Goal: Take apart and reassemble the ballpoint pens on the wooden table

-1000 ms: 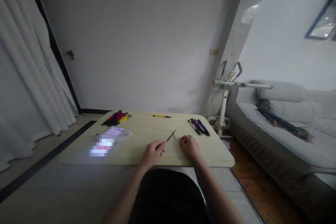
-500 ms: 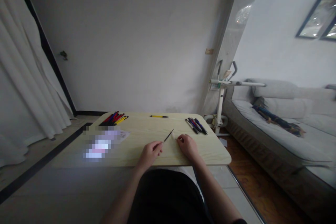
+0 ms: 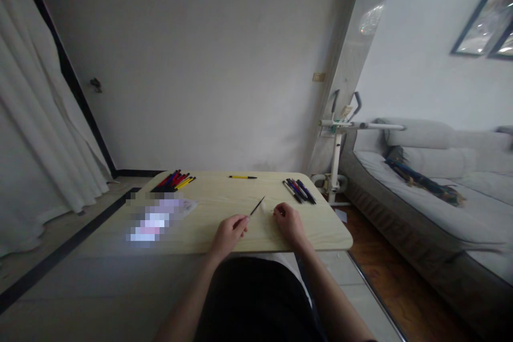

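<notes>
A thin dark pen refill (image 3: 257, 205) slants up and away from the fingertips of my left hand (image 3: 229, 236), which is closed in a pinch on its near end. To the right, my right hand (image 3: 289, 223) hovers at or rests on the table with thumb and fingers pinched together. Something tiny and pale shows at those fingertips, too small to name. Between the hands, a short whitish strip lies near the refill's tip. Farther back, a yellow pen (image 3: 242, 177) with dark ends lies crosswise.
The pale wooden table (image 3: 224, 200) carries a pile of red, blue, yellow and black pens (image 3: 176, 180) at back left and several dark pens (image 3: 300, 191) at back right. A blurred bright patch (image 3: 154, 220) covers the left side. An exercise machine (image 3: 335, 155) and sofa (image 3: 425, 171) stand rightward.
My right hand has shifted slightly right, away from the refill, and its fingers have curled a little more. My left hand and the refill have hardly moved.
</notes>
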A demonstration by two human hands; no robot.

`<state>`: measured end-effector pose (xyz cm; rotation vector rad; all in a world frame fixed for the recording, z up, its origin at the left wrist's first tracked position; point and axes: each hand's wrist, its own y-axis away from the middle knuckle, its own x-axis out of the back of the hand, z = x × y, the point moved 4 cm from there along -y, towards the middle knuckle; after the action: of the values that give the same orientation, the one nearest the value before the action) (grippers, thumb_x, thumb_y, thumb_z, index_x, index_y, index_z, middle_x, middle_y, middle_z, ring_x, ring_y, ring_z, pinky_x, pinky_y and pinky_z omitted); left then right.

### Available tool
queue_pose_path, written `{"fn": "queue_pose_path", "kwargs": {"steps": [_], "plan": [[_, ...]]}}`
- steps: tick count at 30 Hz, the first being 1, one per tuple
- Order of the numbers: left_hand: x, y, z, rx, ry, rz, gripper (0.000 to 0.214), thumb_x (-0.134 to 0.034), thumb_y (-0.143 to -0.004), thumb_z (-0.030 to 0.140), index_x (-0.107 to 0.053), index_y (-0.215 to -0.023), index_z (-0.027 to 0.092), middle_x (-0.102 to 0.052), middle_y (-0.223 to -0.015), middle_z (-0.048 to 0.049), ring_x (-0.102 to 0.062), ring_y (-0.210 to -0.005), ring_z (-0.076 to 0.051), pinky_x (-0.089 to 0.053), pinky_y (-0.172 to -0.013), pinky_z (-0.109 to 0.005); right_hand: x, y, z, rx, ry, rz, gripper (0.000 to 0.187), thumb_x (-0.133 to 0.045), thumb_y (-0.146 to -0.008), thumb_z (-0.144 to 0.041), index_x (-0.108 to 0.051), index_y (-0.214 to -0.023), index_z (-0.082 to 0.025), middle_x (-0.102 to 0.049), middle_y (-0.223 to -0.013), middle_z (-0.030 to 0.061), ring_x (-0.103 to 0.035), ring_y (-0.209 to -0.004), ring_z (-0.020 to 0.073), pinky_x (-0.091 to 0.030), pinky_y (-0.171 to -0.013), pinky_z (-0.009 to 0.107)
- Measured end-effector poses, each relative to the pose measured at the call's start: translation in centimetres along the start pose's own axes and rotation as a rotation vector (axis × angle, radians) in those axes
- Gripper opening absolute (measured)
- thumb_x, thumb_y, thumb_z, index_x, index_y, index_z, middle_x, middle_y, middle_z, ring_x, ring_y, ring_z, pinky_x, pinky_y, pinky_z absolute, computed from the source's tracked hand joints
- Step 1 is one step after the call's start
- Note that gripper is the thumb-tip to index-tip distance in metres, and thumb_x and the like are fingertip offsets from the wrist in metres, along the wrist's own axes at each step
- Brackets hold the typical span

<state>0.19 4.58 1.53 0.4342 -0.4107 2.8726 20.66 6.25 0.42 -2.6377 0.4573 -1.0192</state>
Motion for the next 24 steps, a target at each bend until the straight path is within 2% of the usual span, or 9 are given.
{"fn": "queue_pose_path", "kwargs": {"steps": [5,16,20,24], "plan": [[-0.1,0.0,-0.1,0.012,0.006,-0.002,0.039,-0.043,-0.075,0.047,-0.061,-0.081,0.014,-0.056,-0.061,-0.0026,-0.051,-0.054,-0.013,-0.038,-0.050,-0.022,0.3,-0.1,0.1,0.006,-0.114,0.037,0.016,-0.047,-0.067,-0.024,-0.061,-0.070,-0.016,-0.062,-0.066,0.0035,-0.054,-0.060,0.0148,-0.040,-0.057,0.025],[-0.1,0.2,0.3,-0.045,-0.091,0.022,0.036,-0.044,-0.075,0.043,-0.065,-0.079,0.014,-0.058,-0.061,-0.0018,-0.050,-0.058,-0.014,-0.037,-0.056,-0.022,1.0,-0.6,1.1,0.015,-0.318,0.112,0.023,-0.049,-0.070,-0.031,-0.064,-0.078,-0.015,-0.064,-0.079,0.0074,-0.057,-0.071,0.0176,-0.042,-0.067,0.029],[-0.1,0.2,0.3,-0.061,-0.088,0.012,0.034,-0.044,-0.076,0.042,-0.065,-0.080,0.015,-0.062,-0.069,-0.0031,-0.053,-0.065,-0.015,-0.038,-0.061,-0.023,1.3,-0.5,1.8,-0.086,-0.488,0.097,0.026,-0.057,-0.066,-0.035,-0.062,-0.080,-0.014,-0.062,-0.073,0.0061,-0.053,-0.061,0.0153,-0.041,-0.057,0.026],[0.0,0.1,0.1,-0.044,-0.098,0.000,0.034,-0.043,-0.077,0.041,-0.064,-0.080,0.014,-0.061,-0.066,-0.0026,-0.052,-0.062,-0.015,-0.038,-0.059,-0.023,0.7,-0.2,2.4,-0.198,-0.696,0.065,0.032,-0.061,-0.062,-0.040,-0.061,-0.080,-0.013,-0.056,-0.061,0.0011,-0.044,-0.049,0.0099,-0.035,-0.047,0.022]]}}
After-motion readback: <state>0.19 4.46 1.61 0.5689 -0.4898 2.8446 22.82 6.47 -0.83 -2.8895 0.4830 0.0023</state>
